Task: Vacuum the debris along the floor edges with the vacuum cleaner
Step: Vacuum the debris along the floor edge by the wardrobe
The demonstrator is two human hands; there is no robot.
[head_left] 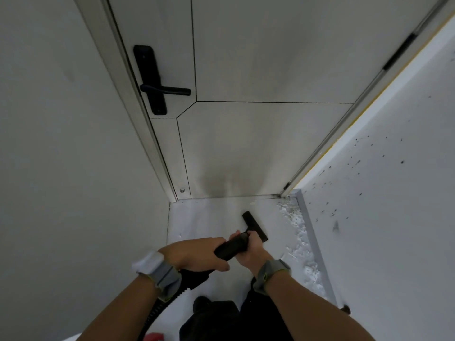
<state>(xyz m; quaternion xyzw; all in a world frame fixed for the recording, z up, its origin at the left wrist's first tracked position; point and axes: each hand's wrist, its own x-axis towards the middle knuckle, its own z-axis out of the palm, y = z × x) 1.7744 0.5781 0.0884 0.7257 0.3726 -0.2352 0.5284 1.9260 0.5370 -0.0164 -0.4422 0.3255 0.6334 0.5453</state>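
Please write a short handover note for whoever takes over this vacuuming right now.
Left hand grips the rear of the vacuum tube; right hand grips it nearer the nozzle.
Nozzle sits low by the door, apart from the debris.
White debris lies in a strip along the right baseboard.
Done: nothing certain; that strip is not yet cleared.
Left: run the nozzle along that edge.
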